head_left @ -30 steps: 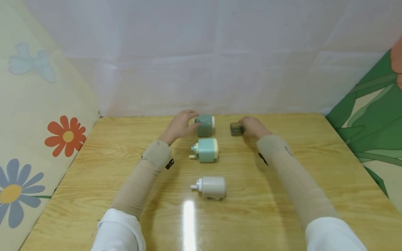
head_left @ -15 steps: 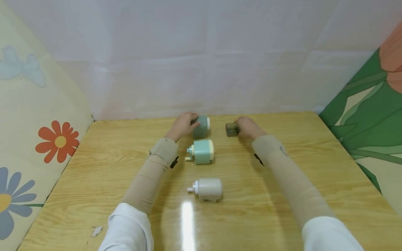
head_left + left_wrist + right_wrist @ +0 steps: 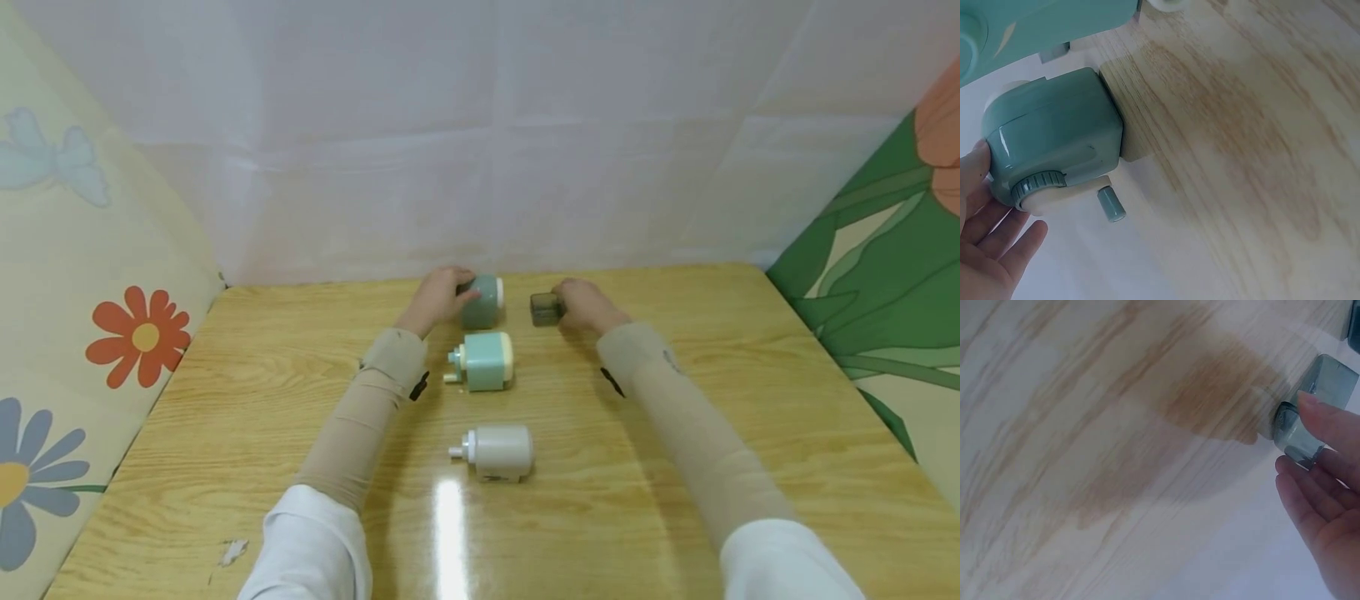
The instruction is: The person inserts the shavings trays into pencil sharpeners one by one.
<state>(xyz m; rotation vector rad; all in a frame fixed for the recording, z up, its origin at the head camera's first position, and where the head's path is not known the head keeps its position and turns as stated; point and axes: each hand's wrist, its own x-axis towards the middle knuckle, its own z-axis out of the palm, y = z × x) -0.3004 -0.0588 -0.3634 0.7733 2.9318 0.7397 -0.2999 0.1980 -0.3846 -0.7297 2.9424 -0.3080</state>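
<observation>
At the back of the table my left hand grips a dark green hand-crank pencil sharpener by its crank end. In the left wrist view the thumb lies on the body of this sharpener, and its crank handle points away from the palm. My right hand pinches a small see-through shavings drawer a short way to the right of the sharpener. Thumb and fingers hold one end of the drawer in the right wrist view.
Nearer on the wooden table lies a mint green sharpener with a cream end. Closer still is a beige sharpener, its crank also to the left. A white sheet hangs behind the table, with painted panels at both sides.
My right hand has brought the drawer left, closer to the dark green sharpener. My left hand has settled farther round the sharpener's crank end. The head view has shifted slightly.
</observation>
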